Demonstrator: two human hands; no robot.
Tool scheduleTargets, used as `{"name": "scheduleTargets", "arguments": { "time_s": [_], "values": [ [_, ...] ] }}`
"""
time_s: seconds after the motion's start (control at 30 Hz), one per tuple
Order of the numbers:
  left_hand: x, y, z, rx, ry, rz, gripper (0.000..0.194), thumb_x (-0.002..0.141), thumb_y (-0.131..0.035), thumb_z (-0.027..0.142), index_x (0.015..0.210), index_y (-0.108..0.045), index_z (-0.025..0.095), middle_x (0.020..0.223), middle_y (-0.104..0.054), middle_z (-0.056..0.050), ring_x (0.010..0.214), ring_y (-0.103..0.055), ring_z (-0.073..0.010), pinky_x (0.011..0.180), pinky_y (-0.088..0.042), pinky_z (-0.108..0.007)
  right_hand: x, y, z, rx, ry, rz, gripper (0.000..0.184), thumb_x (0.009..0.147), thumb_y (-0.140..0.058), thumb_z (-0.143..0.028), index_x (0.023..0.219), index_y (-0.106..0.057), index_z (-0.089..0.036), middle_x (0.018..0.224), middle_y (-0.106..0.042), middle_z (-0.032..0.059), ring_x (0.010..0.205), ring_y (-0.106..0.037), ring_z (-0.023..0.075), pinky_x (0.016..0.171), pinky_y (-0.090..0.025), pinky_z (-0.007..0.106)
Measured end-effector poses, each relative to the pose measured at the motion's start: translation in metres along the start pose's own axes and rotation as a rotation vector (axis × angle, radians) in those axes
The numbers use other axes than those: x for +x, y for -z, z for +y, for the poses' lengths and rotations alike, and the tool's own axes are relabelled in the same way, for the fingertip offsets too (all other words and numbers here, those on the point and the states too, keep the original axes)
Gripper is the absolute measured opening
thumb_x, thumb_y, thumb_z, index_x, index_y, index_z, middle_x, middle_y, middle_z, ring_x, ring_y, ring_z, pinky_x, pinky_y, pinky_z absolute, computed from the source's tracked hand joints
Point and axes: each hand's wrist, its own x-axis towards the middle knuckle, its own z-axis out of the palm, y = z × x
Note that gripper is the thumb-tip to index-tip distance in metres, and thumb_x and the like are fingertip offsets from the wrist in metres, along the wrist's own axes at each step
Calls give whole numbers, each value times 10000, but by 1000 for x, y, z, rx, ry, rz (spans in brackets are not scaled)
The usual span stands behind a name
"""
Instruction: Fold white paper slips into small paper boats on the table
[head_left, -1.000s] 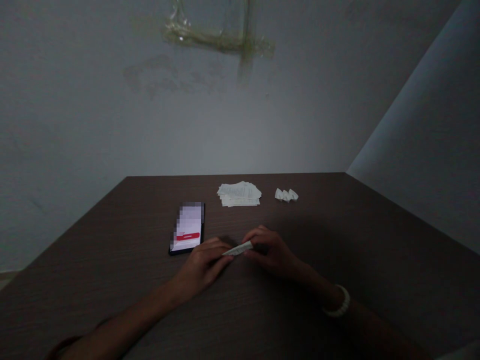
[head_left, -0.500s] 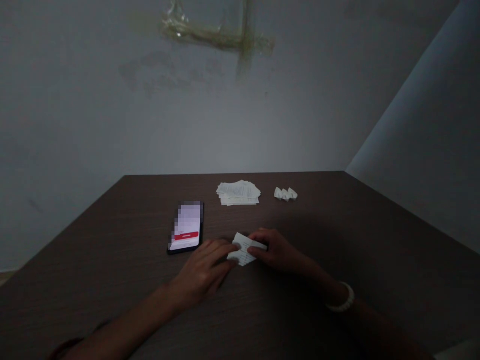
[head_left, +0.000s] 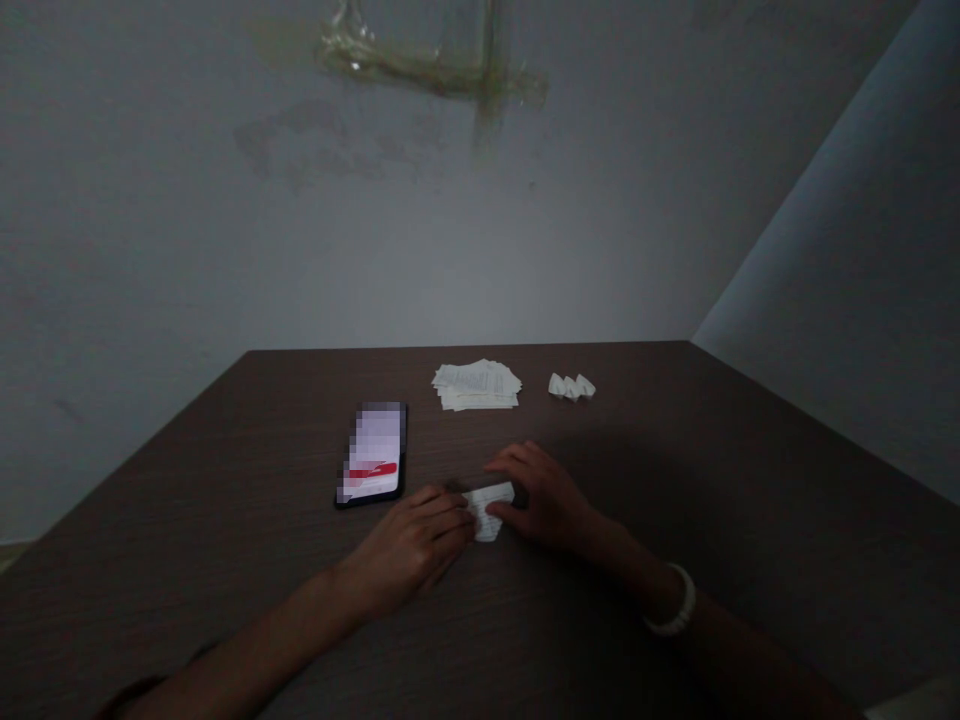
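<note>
A small printed piece of paper [head_left: 489, 508] lies between my hands, low over the table or on it. My left hand [head_left: 420, 530] is closed on its left end, fingers over the top. From the right, the thumb of my right hand [head_left: 544, 500] touches the paper. Its index finger is lifted above the far edge, so thumb and fingers stand apart. A pale bracelet [head_left: 679, 605] circles my right wrist. The paper's left part is hidden under my left fingers.
A lit phone [head_left: 373, 450] lies left of the paper. Farther back is a loose pile of printed papers [head_left: 477, 385], with three small folded white pieces [head_left: 571, 387] to its right. The brown table [head_left: 187, 480] meets a grey wall [head_left: 450, 250].
The paper has turned, its far edge now nearly level. My right hand has opened, its index finger rising off the paper. My left fingers have slid further over the left end.
</note>
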Motion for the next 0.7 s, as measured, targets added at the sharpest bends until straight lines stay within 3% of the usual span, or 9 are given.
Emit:
{"name": "scheduleTargets", "arguments": {
  "time_s": [0.1,0.13,0.27,0.43,0.7],
  "values": [
    [-1,-3,0,-31,45,-26,257,972,-393,157,997,-647,130,936,-695,-96,868,-640,-207,806,-510,-355,0,2,1,-68,87,-31,71,832,-651,-216,892,-672,-183,929,-626,58,864,-533,190,802,-419,330],
    [-1,-4,-1,-41,55,-26,255,972,-395,164,997,-647,131,936,-692,-96,857,-638,-207,787,-515,-350,0,2,2,-72,105,-53,60,853,-621,-203,860,-678,-187,895,-629,50,828,-532,179,775,-419,317],
    [-3,-4,-2,-128,80,-27,215,956,-432,167,1019,-636,137,932,-680,-88,858,-629,-201,780,-520,-342,-3,3,4,-52,96,-93,95,849,-621,-231,908,-689,-203,947,-637,45,853,-537,181,774,-417,314],
    [-5,-3,-4,-265,127,-32,210,906,-487,141,1068,-621,149,1012,-661,-87,955,-599,-208,860,-503,-357,-7,6,2,-38,70,-114,230,759,-693,-312,970,-677,-222,1033,-617,41,939,-529,212,884,-390,375],
    [-2,1,-2,-336,137,-91,252,873,-468,84,1043,-641,151,1014,-648,-86,961,-572,-210,885,-477,-363,-5,14,-8,-16,53,-170,328,708,-699,-295,1014,-637,-195,1078,-576,64,983,-496,228,880,-378,376]
  ]
}}
